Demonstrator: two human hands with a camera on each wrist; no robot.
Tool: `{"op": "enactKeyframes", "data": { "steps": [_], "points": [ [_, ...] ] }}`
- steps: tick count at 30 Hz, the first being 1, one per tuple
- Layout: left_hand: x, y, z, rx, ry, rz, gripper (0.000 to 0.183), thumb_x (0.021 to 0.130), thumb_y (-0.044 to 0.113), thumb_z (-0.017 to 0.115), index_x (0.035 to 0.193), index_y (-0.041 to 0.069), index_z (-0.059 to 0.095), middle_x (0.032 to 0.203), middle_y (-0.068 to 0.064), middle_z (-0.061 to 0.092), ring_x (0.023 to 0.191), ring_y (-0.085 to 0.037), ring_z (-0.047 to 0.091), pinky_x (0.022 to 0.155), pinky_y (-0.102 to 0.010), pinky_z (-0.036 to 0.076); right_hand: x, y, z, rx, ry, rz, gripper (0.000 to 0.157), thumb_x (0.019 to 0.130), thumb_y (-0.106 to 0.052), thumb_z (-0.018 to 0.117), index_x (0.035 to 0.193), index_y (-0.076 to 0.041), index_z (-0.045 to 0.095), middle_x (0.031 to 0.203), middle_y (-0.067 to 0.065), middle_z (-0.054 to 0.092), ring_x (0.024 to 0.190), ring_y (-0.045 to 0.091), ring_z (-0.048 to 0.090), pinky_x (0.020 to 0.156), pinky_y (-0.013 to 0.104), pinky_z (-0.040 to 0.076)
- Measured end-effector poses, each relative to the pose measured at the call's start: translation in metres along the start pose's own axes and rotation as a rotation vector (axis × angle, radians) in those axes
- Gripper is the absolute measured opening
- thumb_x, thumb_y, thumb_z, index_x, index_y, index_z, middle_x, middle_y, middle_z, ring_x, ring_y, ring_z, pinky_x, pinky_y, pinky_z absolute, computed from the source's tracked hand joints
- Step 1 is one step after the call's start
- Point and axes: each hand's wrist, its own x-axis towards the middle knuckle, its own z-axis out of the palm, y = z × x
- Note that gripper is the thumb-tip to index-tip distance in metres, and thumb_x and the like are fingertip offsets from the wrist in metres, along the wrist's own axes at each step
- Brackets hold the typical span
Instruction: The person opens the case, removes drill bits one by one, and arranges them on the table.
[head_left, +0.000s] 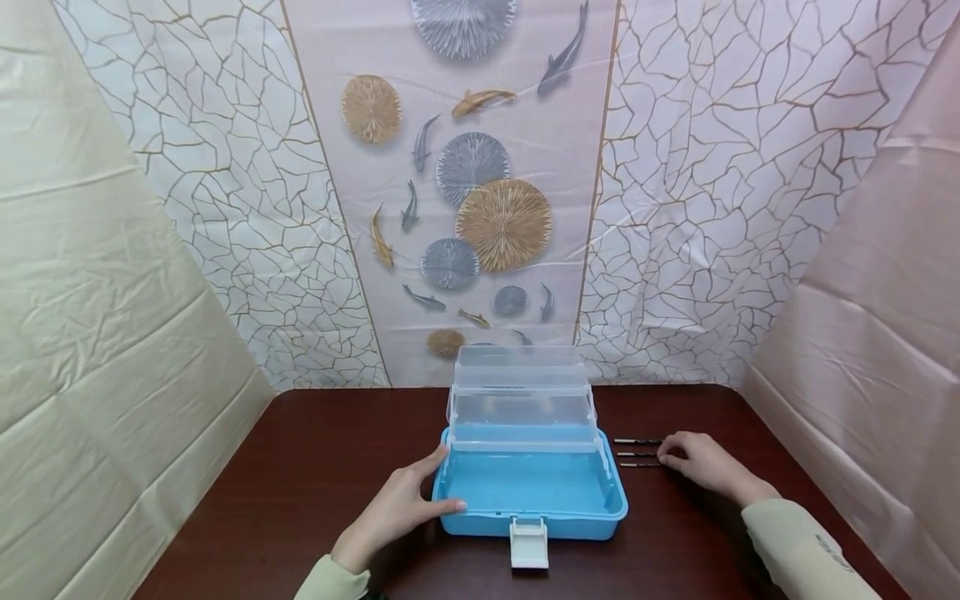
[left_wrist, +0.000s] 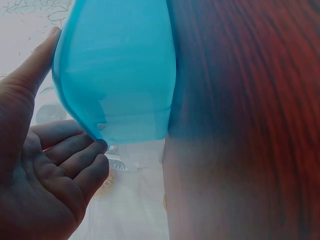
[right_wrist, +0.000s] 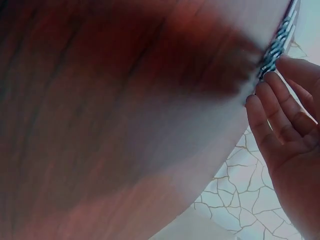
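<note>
An opened toolbox (head_left: 528,523) has a light-blue base and raised clear trays. My left hand (head_left: 401,497) grips it at the left side, the thumb over the front rim and the fingers farther back along the edge. In the left wrist view, the fingertips meet the rim of the blue wall (left_wrist: 120,70). Right of the box lie three drill bits (head_left: 636,454), side by side, with pale shanks toward the box and dark fluted ends toward my right hand (head_left: 701,460). Its thumb and fingertips pinch at the fluted ends (right_wrist: 275,52), partly hiding them.
The toolbox's white latch (head_left: 529,546) hangs down in front. The clear trays (head_left: 522,400) rise above the rear of the base. A dark reddish-brown table (head_left: 322,467) lies beneath, with patterned cloth (head_left: 675,208) behind and pale cloth walls at both sides.
</note>
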Motion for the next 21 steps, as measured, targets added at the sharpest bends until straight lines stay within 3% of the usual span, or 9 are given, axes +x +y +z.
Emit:
{"op": "enactKeyframes", "data": {
  "steps": [7,15,21],
  "points": [
    [0.000,0.000,0.000,0.006,0.008,-0.001,0.094,0.086,0.054,0.076,0.156,0.005,0.036,0.158,-0.012,0.037,0.141,-0.031,0.043,0.106,-0.053,0.044,0.009,0.001,-0.022,0.013,0.072,-0.018,0.006,0.094,-0.010,0.070,0.096,-0.006,0.073,0.093,0.002,0.069,0.086,0.021,0.063,0.073,0.043,0.054],
    [0.000,0.000,0.000,0.021,0.002,0.004,0.095,0.086,0.055,0.076,0.156,0.005,0.036,0.158,-0.013,0.037,0.140,-0.030,0.044,0.106,-0.052,0.044,0.025,-0.006,-0.051,0.013,0.141,-0.002,0.012,0.096,-0.012,0.067,0.102,-0.004,0.073,0.099,0.009,0.071,0.094,0.032,0.066,0.078,0.051,0.054],
    [0.000,0.000,0.000,0.014,-0.004,0.008,0.095,0.086,0.055,0.075,0.156,0.005,0.036,0.159,-0.013,0.037,0.140,-0.031,0.044,0.106,-0.053,0.045,0.042,-0.019,-0.059,0.029,0.142,-0.001,0.017,0.098,-0.014,0.065,0.106,0.000,0.072,0.102,0.014,0.071,0.097,0.036,0.066,0.081,0.055,0.053]
  ]
}}
